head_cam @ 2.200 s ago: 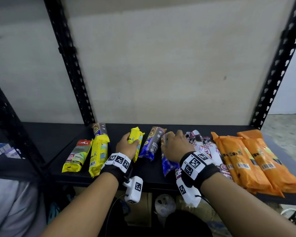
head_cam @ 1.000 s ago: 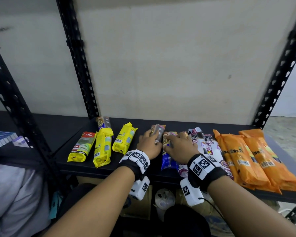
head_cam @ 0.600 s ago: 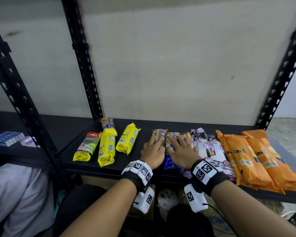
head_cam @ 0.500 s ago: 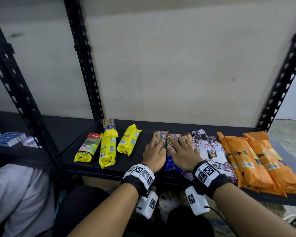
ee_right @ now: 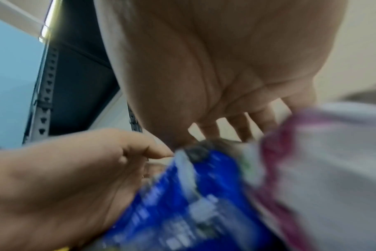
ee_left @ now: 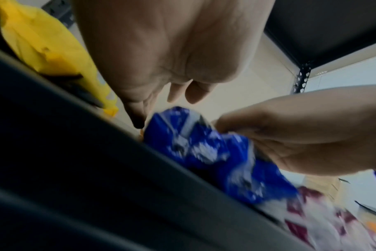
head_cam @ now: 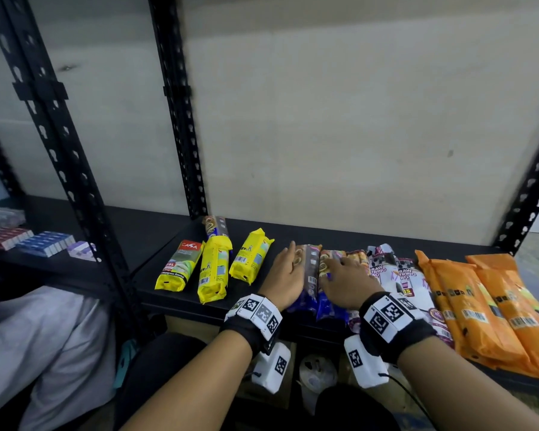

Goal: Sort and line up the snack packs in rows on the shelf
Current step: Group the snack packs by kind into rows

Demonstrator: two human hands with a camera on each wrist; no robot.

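On the black shelf (head_cam: 293, 233) lie snack packs side by side. My left hand (head_cam: 288, 272) presses with straight fingers against the left side of a blue biscuit pack (head_cam: 311, 276). My right hand (head_cam: 344, 272) lies flat with spread fingers on the second blue pack (head_cam: 324, 265). White and purple packs (head_cam: 389, 275) touch them on the right, then orange packs (head_cam: 467, 293). To the left lie two yellow packs (head_cam: 213, 269) and a green-yellow pack (head_cam: 179, 264). In the left wrist view the blue pack (ee_left: 204, 152) shows between both palms; the right wrist view shows a blurred blue pack (ee_right: 193, 195).
Another blue pack (head_cam: 213, 225) lies at the back behind the yellow ones. Black perforated uprights (head_cam: 181, 119) (head_cam: 529, 194) frame the shelf against a plain wall. A neighbouring shelf at the left carries small blue boxes (head_cam: 44, 244). Grey cloth (head_cam: 44, 337) lies below left.
My left hand let go of a yellow pack beside the other yellow one and moved right to the blue packs. Both hands flattened out and pushed the blue packs against the white ones.
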